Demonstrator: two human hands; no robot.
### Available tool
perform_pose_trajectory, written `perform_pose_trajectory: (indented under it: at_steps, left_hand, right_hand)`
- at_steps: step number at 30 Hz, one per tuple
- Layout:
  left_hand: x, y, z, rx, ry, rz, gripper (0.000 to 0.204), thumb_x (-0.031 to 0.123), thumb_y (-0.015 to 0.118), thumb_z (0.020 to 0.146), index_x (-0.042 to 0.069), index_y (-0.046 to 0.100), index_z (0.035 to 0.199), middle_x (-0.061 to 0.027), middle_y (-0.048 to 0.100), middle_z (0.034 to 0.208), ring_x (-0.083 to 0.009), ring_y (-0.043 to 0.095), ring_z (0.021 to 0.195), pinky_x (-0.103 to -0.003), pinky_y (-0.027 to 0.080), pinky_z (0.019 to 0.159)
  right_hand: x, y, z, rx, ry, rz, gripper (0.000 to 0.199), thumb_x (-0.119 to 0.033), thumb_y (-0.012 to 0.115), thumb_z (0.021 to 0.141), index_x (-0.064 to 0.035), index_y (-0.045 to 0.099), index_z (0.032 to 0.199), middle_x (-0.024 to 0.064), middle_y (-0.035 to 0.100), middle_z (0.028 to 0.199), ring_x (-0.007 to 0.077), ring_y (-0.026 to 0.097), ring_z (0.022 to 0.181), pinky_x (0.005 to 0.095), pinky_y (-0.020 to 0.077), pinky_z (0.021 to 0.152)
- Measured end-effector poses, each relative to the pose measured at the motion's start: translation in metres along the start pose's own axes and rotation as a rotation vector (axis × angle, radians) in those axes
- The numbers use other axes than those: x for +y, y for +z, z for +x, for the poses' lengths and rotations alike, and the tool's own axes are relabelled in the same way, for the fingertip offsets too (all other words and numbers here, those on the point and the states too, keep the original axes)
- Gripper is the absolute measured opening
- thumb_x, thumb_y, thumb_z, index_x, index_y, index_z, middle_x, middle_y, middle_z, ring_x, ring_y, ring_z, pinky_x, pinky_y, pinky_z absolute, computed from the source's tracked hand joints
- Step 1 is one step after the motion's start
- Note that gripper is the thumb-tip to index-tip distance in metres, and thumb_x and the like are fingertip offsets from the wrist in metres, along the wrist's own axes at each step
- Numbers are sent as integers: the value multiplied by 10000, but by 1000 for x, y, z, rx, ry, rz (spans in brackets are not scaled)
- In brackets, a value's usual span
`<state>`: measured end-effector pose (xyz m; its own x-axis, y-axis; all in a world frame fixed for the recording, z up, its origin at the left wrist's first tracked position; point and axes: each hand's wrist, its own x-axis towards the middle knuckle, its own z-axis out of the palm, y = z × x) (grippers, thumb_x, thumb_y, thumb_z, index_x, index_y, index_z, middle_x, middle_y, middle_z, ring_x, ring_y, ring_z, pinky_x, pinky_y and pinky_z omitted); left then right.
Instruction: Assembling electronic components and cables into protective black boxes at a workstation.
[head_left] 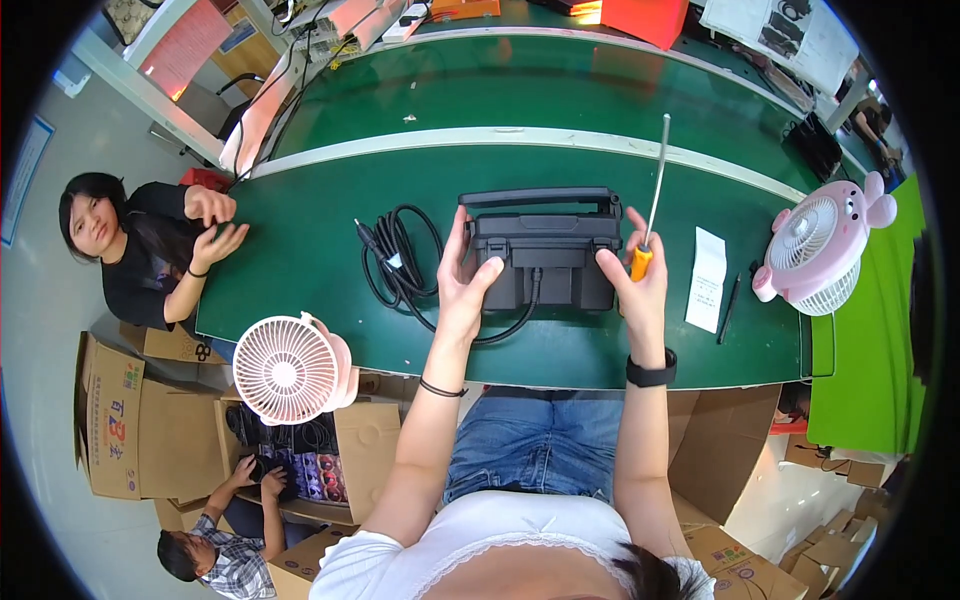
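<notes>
A black plastic case (545, 240) with a carrying handle (540, 195) along its far side is on the green table in front of me. My left hand (463, 290) grips its left end, thumb on the near latch. At the right end, my right hand (642, 290) grips the case, thumb near the other latch. That same hand also holds a screwdriver (655, 200) with a yellow handle, its long metal shaft pointing up and away. A black cable runs from the near side of the case to a loose coil (394, 280) with a plug on the left.
Right of my hand lie a white paper slip (707, 280) and a black pen (730, 310). A pink fan (815, 240) stands at the right, a pale pink fan (285, 370) at the near left edge. One person sits left; another handles things in an open carton (365, 440).
</notes>
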<state>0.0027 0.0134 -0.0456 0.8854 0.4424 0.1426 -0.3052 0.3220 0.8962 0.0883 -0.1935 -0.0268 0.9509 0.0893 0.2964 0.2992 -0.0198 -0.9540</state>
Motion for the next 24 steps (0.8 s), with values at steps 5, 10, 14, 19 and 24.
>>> perform_pose_trajectory:
  at_steps: [5, 10, 14, 19, 24]
  left_hand:
    - [-2, -2, 8, -4, -8, -22, 826, 33, 727, 824, 35, 288, 1524, -165, 330, 1532, -264, 364, 1389, -375, 354, 1110]
    - [-12, -5, 16, 65, -15, 65, 788, 36, 708, 853, 49, 295, 1524, -188, 285, 1558, -287, 278, 1442, -384, 306, 1137]
    - [-9, 1, 13, 153, 152, 412, 744, 106, 742, 836, 104, 380, 1487, -176, 355, 1501, -304, 375, 1373, -402, 345, 1116]
    - [33, 29, 16, -156, 870, 1198, 564, 164, 801, 717, 142, 613, 1249, -80, 606, 1240, -269, 569, 1155, -396, 448, 972]
    - [38, 53, 39, -383, 864, 1462, 568, 259, 771, 734, 127, 600, 1260, -93, 590, 1266, -289, 570, 1149, -427, 446, 990]
  right_hand:
    - [11, -5, 9, -169, 204, 225, 426, -152, 827, 772, -119, 430, 923, 179, 480, 1430, 48, 409, 741, 180, 410, 716]
    - [15, 0, 14, -200, 187, 187, 437, -177, 827, 793, -113, 412, 914, 239, 460, 1437, 165, 528, 1187, 254, 450, 892]
    - [21, -1, 21, -221, 226, 143, 431, -192, 815, 808, -106, 404, 906, 222, 503, 1381, 251, 384, 1394, 324, 391, 1034]
    - [24, 2, 21, -199, 163, 200, 430, -160, 817, 802, -114, 400, 893, 182, 524, 1356, 151, 523, 1128, 265, 458, 906]
    - [20, 4, 21, -221, 157, 291, 428, -122, 817, 794, -118, 400, 888, 163, 526, 1366, 51, 495, 868, 192, 472, 760]
